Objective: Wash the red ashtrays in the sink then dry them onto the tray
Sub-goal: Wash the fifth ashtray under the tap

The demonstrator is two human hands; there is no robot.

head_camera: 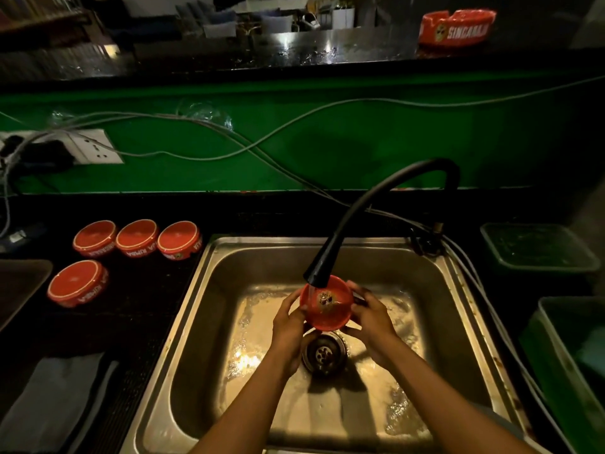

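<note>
Now both hands hold one red ashtray [327, 306] above the steel sink [229, 273], just under the head of the black faucet [330, 253]. Water runs from the faucet into the hollow of the ashtray, which is tilted so that its inside faces the camera. The left hand [289, 326] grips the left rim with curled fingers, and the thumb lies on the near edge. The right hand [370, 319] grips the right rim in the same way; its fingers are bent around the far side. The ashtray is over the round drain [324, 353], and the bottom of the sink is wet and shiny.

On the dark counter left of the sink lie four more red ashtrays, all upside down. Three stand in a row at the far side: the first [95, 238], the second [137, 237] and the third [179, 240], close beside each other. The fourth [78, 283] lies nearer, apart from the row. One more red ashtray [457, 26], right side up, stands on the high ledge at the far right. So six ashtrays are in view.

A grey cloth [49, 401] lies on the counter at the near left. Two green bins are right of the sink, one far [537, 247] and one near [569, 355]. A white socket [95, 147] and some cables [294, 126] are on the green wall.
</note>
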